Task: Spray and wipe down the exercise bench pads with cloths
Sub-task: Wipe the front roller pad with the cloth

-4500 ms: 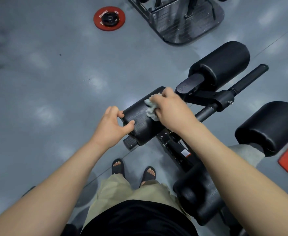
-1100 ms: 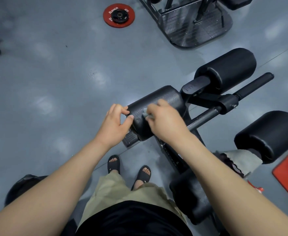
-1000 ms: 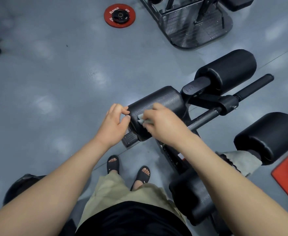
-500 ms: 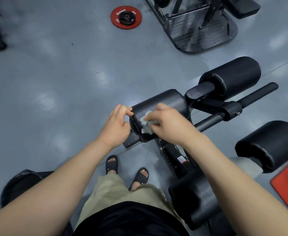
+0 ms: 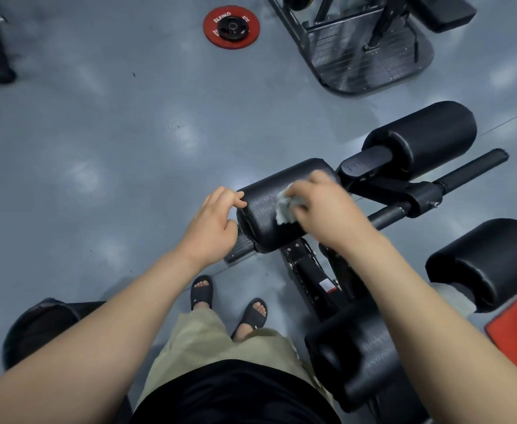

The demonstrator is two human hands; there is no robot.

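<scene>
Two bare hands are meeting at the near roller pad point(image 5: 263, 228) of a black exercise bench point(image 5: 304, 267), which is standing on a grey floor point(image 5: 98, 133). The right hand point(image 5: 327, 209) is lying over the top of this pad with its fingers curled round a small pale cloth point(image 5: 284, 209), bunching it and pressing it against the vinyl; part of the cloth is showing at the fingertips, and the rest is hiding under the palm. The left hand point(image 5: 213, 224) is gripping the pad's left end, its curled fingertips sitting on the upper edge and its thumb pressing against the end face. A far roller pad point(image 5: 428, 133) is lying just beyond, on the other side of the bench's upright, with a black handle bar point(image 5: 471, 169) jutting out to the right below it. Two more black pads are showing, one at the right edge point(image 5: 489, 258) and one low down under the right forearm point(image 5: 358, 356). The person's feet in black sandals point(image 5: 202, 292) are standing beside the bench frame. A red weight plate point(image 5: 231, 26) is lying flat on the floor, well apart from the bench, and a steel footplate point(image 5: 370, 62) of another machine is sitting near the top.
</scene>
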